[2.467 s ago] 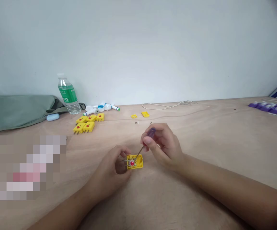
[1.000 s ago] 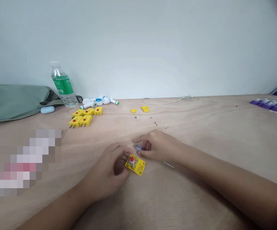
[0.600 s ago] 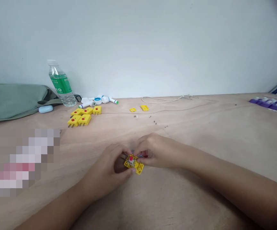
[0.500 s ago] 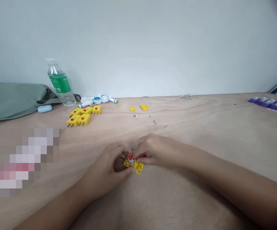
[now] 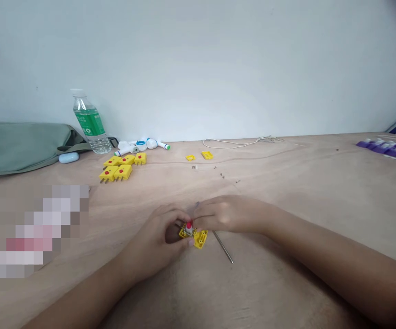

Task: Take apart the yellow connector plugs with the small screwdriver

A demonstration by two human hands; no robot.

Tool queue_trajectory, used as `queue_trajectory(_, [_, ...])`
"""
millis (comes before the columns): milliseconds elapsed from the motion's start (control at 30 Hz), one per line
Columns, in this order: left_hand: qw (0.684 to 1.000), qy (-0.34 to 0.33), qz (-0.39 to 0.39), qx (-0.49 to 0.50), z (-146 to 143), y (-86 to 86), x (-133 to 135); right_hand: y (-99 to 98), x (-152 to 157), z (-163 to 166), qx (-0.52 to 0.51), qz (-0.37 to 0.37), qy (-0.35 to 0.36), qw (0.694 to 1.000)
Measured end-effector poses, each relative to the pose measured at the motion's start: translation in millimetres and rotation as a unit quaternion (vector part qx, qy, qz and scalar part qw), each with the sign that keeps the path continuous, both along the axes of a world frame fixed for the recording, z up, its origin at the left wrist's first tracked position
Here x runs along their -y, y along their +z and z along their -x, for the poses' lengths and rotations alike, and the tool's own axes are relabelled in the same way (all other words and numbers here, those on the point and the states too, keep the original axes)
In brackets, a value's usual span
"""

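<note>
My left hand [image 5: 165,233] pinches an opened yellow plug housing [image 5: 200,238] between thumb and fingers. A white part with a red button [image 5: 189,225] sits inside the housing, and metal pins point left under my fingers. My right hand [image 5: 215,214] is closed just right of the button, its fingertips touching or close to the housing's upper edge. From under that hand a screwdriver's metal shaft [image 5: 223,247] slants toward the lower right. A bit of the clear handle end shows beyond the knuckles; the rest is covered by the fingers.
Several assembled yellow plugs [image 5: 122,172] stand at the back left, near white-and-blue parts [image 5: 141,146] and a water bottle [image 5: 93,128]. Two small yellow covers [image 5: 207,155], scattered screws [image 5: 222,175] and a white cord [image 5: 232,146] lie farther back. Purple-and-white pieces [image 5: 386,148] are at far right.
My right hand has turned over the housing, and the screwdriver shaft now shows below it, pointing lower right. My left hand still grips the housing. The view has shifted slightly.
</note>
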State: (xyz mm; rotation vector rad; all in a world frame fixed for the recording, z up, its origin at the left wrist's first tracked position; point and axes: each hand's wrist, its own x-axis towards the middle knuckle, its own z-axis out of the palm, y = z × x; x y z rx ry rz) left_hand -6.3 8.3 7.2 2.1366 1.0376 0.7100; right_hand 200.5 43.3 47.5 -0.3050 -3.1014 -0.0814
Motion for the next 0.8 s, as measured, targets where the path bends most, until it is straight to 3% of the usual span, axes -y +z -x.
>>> queue_trajectory(133, [1.0, -0.001, -0.002, 0.003, -0.4, 0.7, -0.1, 2.8, -3.0, 0.6, -0.028, 0.105, -0.008, 0.994])
queue_trajectory(300, [1.0, -0.003, 0.003, 0.007, -0.6, 2.0, 0.9, 3.9, -2.5, 1.9, -0.042, 0.154, -0.034, 0.987])
queue_trajectory(800, [1.0, 0.018, 0.019, 0.009, -3.5, 5.6, 4.4, 2.6, -0.4, 3.7, -0.025, 0.162, -0.066, 0.984])
